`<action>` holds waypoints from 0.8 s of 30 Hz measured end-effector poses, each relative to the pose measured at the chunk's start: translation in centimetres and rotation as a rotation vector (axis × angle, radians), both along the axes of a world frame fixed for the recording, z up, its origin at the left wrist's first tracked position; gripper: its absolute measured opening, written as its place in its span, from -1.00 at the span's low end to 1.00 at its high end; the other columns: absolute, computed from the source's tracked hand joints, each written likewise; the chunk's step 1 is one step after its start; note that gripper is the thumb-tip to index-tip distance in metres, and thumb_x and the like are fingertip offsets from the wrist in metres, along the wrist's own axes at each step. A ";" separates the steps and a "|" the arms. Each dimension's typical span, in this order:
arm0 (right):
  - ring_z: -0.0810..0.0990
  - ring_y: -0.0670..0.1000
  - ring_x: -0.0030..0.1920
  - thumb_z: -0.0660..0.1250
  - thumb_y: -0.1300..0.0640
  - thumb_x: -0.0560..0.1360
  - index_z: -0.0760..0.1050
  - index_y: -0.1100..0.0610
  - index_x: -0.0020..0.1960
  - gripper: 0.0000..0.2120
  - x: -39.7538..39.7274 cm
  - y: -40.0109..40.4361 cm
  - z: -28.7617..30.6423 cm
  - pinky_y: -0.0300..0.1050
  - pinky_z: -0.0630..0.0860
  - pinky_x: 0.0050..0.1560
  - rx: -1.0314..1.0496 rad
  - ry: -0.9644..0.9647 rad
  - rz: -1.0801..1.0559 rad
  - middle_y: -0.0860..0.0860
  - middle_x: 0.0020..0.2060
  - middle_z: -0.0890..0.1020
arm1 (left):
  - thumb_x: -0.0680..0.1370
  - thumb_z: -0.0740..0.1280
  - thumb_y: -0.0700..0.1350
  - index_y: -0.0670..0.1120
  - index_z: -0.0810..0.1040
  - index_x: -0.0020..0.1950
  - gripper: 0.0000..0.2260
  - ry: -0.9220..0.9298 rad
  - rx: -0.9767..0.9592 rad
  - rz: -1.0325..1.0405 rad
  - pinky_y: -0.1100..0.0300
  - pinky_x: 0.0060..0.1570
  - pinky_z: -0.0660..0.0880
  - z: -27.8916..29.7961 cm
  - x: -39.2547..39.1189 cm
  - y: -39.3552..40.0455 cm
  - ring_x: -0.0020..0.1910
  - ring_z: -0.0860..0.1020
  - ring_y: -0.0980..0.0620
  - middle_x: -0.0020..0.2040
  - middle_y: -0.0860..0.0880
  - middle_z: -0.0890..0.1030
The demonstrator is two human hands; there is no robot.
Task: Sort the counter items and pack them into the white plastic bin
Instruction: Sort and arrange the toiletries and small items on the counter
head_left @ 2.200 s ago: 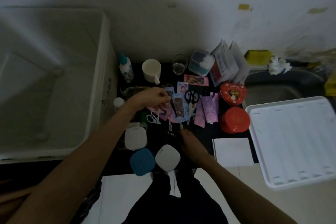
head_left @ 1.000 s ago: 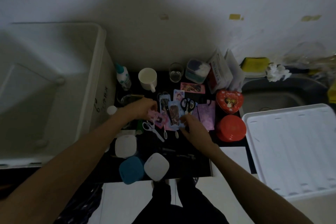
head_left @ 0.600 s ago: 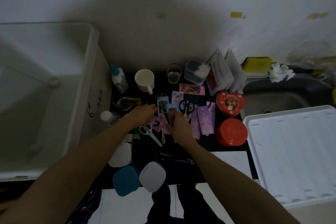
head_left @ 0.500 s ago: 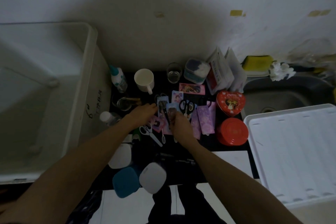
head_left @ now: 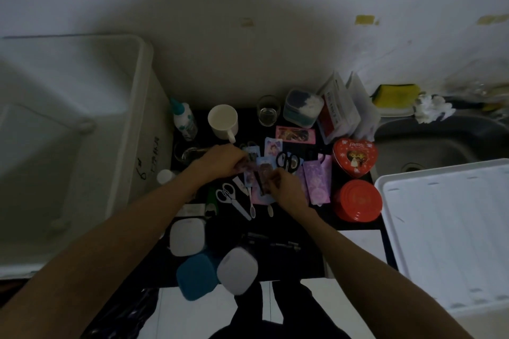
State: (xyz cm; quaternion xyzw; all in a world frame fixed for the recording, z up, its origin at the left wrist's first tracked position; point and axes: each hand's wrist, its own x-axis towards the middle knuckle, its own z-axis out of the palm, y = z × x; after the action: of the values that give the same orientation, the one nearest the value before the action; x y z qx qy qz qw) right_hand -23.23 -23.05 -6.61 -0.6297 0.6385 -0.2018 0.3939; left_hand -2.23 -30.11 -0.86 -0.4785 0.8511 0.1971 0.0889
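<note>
Both hands met over the middle of the black counter: our left hand (head_left: 220, 164) had its fingers curled down onto the loose pile of small printed picture cards (head_left: 260, 173), apparently pinching one at its upper edge, while our right hand (head_left: 286, 190) pinched at the lower right edge of the same pile; the dim light kept us from telling exactly which card each hand held. We judged the cards to be light, thin and slippery, likely to fan apart or slide over one another, so they were best squared into a stack and gripped by the edges, not lifted flat one at a time. They lay between the white-handled scissors (head_left: 231, 199) and the black-handled scissors (head_left: 287, 161), with purple patterned packets (head_left: 316, 181) just to the right. The big white plastic bin (head_left: 137, 107) stood at the left end of the counter, and nothing showed inside it. The white mug (head_left: 223, 122) and the small clear glass (head_left: 267, 113) at the back looked empty; the clear tub (head_left: 303, 104) beside them held something white and fluffy. The red heart-shaped tin (head_left: 354, 157) and the round red tin (head_left: 358, 199) were closed, so we could not tell their contents. The white ridged tray (head_left: 451, 234) on the right carried nothing.
</note>
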 end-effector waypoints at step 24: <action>0.27 0.26 0.43 0.64 -0.03 0.24 0.04 0.25 0.54 0.11 -0.7 -8.7 0.4 0.13 0.37 0.36 0.050 0.207 0.118 0.24 0.49 0.16 | 0.58 0.21 -0.28 -0.36 0.50 0.14 -0.79 0.614 0.692 1.193 0.02 -0.13 0.54 -2.0 -2.8 0.3 -0.10 0.59 -0.20 0.06 -0.33 0.59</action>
State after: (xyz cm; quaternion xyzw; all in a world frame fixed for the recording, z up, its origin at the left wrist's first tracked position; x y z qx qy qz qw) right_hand -23.94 -31.75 -6.24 -0.6738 0.6421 -0.0963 0.3526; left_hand -4.99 -29.78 -2.81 -0.7265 0.3238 0.5923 -0.1288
